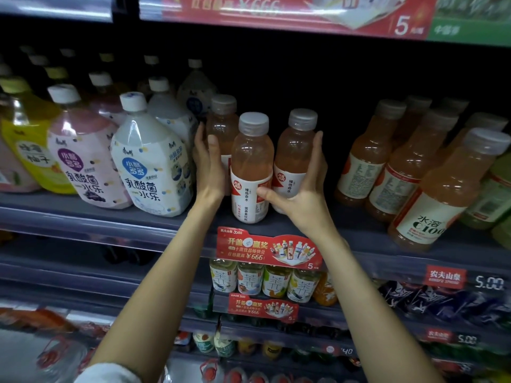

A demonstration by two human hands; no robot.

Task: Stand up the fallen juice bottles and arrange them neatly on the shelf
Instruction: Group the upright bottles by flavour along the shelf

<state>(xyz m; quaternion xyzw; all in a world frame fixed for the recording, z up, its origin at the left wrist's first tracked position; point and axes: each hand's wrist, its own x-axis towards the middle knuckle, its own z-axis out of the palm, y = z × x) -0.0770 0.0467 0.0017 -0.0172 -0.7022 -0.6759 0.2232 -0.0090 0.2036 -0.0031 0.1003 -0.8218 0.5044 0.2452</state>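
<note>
A: Foreground, lower shelves: what appears?

B: Tea bottles (264, 280) behind a red promotional tag (269, 248), with a price label (489, 283) to the right.

A: And the hands?

B: The left hand (208, 164) lies flat and open against the left side of the bottle group, fingers extended. The right hand (301, 189) wraps the right bottle (294, 158), thumb touching the front bottle (251, 167). All stand upright near the edge of the shelf (110, 219).

A: Behind them?

B: A third pink bottle (222, 123) stands upright at the rear left. Farther left, large white-capped drink bottles (149, 167); to the right, orange juice bottles (431, 189) in rows.
</note>
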